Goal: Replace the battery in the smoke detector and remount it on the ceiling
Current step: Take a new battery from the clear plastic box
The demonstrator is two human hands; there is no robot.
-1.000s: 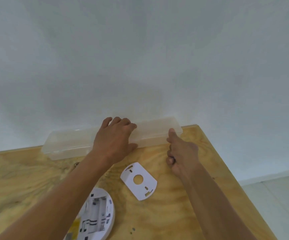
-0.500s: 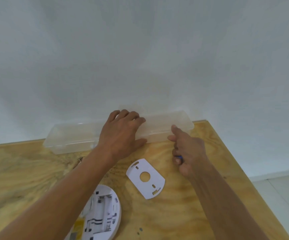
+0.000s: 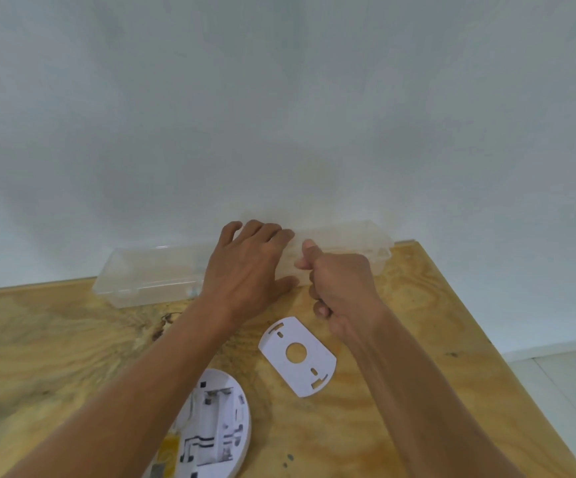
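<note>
The white smoke detector (image 3: 217, 426) lies face down at the table's front, its battery bay open toward me, with my left forearm across its left part. Its white mounting plate (image 3: 296, 357) lies flat just right of it. A long clear plastic box (image 3: 148, 270) sits along the table's far edge. My left hand (image 3: 248, 267) lies over the box's middle, fingers over the top and thumb at the front wall. My right hand (image 3: 341, 288) is curled into a fist at the box's front, thumb tip touching it. What the fist holds is hidden.
The plywood table (image 3: 55, 339) stands against a plain white wall (image 3: 279, 115). Its right edge drops to a light tiled floor (image 3: 562, 391). A couple of small dark specks (image 3: 288, 458) lie near the front edge.
My right hand has moved left along the box toward my left hand, thumb now on the box. A bit of blue seen in its fingers earlier is now hidden. The left hand stays on the box.
</note>
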